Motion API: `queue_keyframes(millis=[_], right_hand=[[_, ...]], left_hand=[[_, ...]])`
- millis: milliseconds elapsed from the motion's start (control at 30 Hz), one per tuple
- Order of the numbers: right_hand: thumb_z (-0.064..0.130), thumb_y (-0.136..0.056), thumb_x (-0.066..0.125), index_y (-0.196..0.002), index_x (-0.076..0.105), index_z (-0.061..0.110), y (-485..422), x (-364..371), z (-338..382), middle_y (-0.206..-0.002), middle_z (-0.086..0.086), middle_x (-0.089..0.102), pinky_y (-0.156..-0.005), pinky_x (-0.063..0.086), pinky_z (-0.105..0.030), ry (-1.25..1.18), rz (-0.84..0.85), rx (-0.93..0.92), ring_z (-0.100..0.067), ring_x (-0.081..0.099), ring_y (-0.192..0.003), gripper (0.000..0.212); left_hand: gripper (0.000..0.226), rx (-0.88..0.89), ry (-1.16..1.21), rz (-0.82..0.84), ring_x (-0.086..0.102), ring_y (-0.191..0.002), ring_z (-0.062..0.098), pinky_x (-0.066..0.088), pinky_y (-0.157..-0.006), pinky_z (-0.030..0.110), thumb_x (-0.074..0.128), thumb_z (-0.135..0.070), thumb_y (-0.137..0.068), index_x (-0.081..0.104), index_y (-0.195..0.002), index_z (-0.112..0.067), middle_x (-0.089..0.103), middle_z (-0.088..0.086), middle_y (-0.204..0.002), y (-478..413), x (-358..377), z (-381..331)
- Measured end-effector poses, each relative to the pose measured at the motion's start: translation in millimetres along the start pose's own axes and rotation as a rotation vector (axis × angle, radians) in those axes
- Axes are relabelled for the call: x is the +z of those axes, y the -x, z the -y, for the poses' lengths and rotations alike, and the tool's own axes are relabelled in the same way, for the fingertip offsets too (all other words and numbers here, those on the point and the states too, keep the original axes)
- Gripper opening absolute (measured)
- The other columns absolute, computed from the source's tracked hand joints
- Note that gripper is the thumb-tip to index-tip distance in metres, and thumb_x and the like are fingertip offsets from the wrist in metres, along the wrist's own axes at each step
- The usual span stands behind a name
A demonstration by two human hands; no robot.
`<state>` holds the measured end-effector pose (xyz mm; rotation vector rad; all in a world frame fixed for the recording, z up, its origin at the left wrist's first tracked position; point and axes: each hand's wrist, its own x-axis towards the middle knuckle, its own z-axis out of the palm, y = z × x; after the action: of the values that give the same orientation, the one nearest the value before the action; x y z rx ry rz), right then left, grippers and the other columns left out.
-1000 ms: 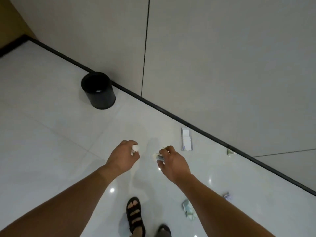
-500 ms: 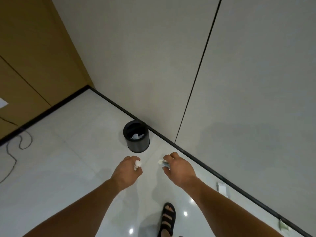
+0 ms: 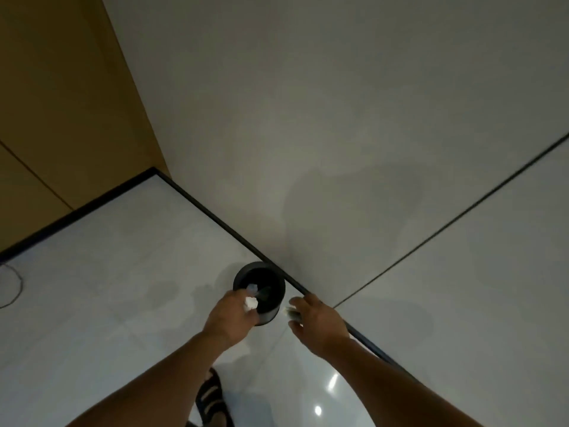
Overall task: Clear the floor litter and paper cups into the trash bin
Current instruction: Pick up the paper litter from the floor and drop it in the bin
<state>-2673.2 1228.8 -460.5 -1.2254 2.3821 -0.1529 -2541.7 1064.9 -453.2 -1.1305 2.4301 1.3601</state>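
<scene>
My left hand (image 3: 229, 317) is curled around a white wad of paper (image 3: 251, 302), pinched at my fingertips and held over the near edge of the black bin (image 3: 257, 265). The bin stands upright on the pale tiled floor (image 3: 123, 257), right against the dark skirting (image 3: 215, 220) at the foot of the grey wall (image 3: 308, 118). Its mouth is open towards me, and a small pale scrap (image 3: 252, 287) shows inside it, just beyond the wad. My right hand (image 3: 318, 326) is just to the right of the bin, apart from it, with the fingers bent around a flat, folded bit of litter (image 3: 292, 314) that pokes out towards the bin's side. It is too blurred for me to tell what it is. Below my left forearm, my foot in a black sandal (image 3: 212, 399) is on the floor. A thin cable (image 3: 17, 288) loops on the tiles at the far left, below a brown wooden panel (image 3: 61, 103).
</scene>
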Motion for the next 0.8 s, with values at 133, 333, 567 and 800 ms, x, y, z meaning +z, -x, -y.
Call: queue_keyframes(millis=[133,333,567,800], right_hand=[[0.044,-0.097,0.046,-0.141,0.037,0.029,-68,25,7,-0.129,0.0,0.05,-0.085,0.052,-0.027,-0.06,0.046,0.047,-0.018,0.062,-0.104,0.048],[0.045,-0.098,0.047,-0.146,0.022,0.028,-195,117,-30,-0.131,-0.001,0.048,-0.089,0.052,-0.026,-0.151,0.107,0.171,-0.016,0.06,-0.108,0.057],[0.048,-0.096,0.05,-0.149,0.017,0.023,-297,238,-75,-0.137,-0.005,0.045,-0.091,0.05,-0.03,-0.194,0.173,0.276,-0.022,0.058,-0.114,0.068],[0.044,-0.095,0.048,-0.149,0.019,0.022,-300,247,-85,-0.139,-0.006,0.042,-0.091,0.051,-0.032,-0.211,0.221,0.296,-0.024,0.056,-0.115,0.065]], left_hand=[[0.035,0.003,-0.052,0.025,0.058,-0.101,0.023,0.047,-0.084,0.027,0.065,-0.021,-0.085,0.058,-0.119,-0.013,0.057,0.008,-0.112,-73,-16,21],[0.034,-0.009,-0.13,0.098,0.054,-0.095,0.015,0.04,-0.076,0.019,0.06,-0.027,-0.088,0.053,-0.12,-0.018,0.053,0.002,-0.107,-209,32,91],[0.06,-0.07,-0.12,0.206,0.05,-0.12,0.023,0.047,-0.096,0.036,0.065,-0.034,-0.086,0.04,-0.139,-0.018,0.048,0.006,-0.132,-321,125,170],[0.072,-0.178,-0.089,0.244,0.048,-0.124,0.027,0.046,-0.097,0.033,0.06,-0.032,-0.088,0.024,-0.147,-0.015,0.038,0.011,-0.143,-340,124,183]])
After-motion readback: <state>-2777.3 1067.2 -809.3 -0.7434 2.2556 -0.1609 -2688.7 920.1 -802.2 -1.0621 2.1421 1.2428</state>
